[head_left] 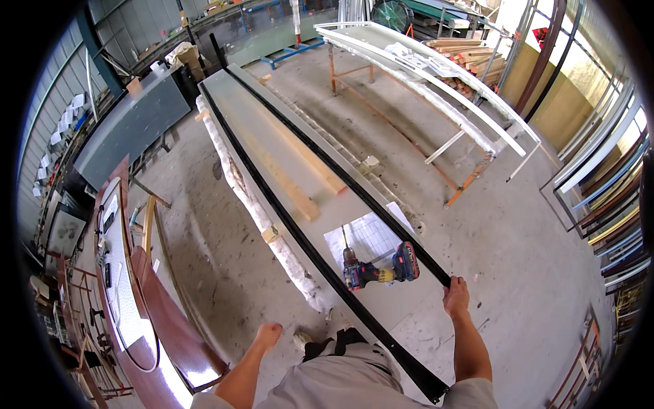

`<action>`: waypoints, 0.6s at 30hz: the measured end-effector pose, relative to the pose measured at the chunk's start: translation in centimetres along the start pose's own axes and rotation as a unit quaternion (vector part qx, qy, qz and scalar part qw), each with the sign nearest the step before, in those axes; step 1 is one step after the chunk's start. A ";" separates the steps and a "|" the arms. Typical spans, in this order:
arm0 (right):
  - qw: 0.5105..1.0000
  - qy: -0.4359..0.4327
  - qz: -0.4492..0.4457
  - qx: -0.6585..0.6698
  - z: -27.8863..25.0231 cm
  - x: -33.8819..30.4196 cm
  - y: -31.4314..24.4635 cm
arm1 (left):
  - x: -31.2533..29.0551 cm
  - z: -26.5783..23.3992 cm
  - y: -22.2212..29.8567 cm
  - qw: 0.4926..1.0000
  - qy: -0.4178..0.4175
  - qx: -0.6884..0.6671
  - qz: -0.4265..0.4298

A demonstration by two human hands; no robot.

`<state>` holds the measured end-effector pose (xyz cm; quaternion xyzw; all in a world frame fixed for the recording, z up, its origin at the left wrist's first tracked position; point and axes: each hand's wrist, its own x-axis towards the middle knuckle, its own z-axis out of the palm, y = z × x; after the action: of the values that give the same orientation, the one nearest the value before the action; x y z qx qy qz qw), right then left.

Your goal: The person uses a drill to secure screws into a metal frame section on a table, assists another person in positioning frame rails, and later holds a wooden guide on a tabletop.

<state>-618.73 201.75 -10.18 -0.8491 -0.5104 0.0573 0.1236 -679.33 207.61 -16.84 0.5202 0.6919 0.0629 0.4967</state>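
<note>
My right hand (456, 298) is closed round the near end of a long black profile bar (375, 204). My left hand (269, 335) hangs in a loose fist over the floor, with nothing showing in it. A second black profile bar (300, 238) stretches from the far end to a point close in front of my body. Between the two bars is a long translucent panel (231, 102), with pale wooden strips showing through it. A cordless drill (368, 273) with a long bit lies across the panel's near part, by a sheet of paper with a drawing (371, 237).
Left of the panel runs a white-wrapped support rail (231, 170). A bench with a brown curved frame (146, 300) stands at left. White curved frames (436, 82) rest on an orange stand (409, 136) at far right. Racks of coloured profiles (623, 198) line the right side.
</note>
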 end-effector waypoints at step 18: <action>0.993 -0.074 0.085 0.025 -1.1 0.0 -1.1 | 17.5 4.4 29.6 0.960 0.177 0.086 0.201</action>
<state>-619.42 202.03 -8.79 -0.8793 -0.4427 0.1434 0.1014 -655.98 232.78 -12.05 0.6700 0.6525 0.1929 0.2968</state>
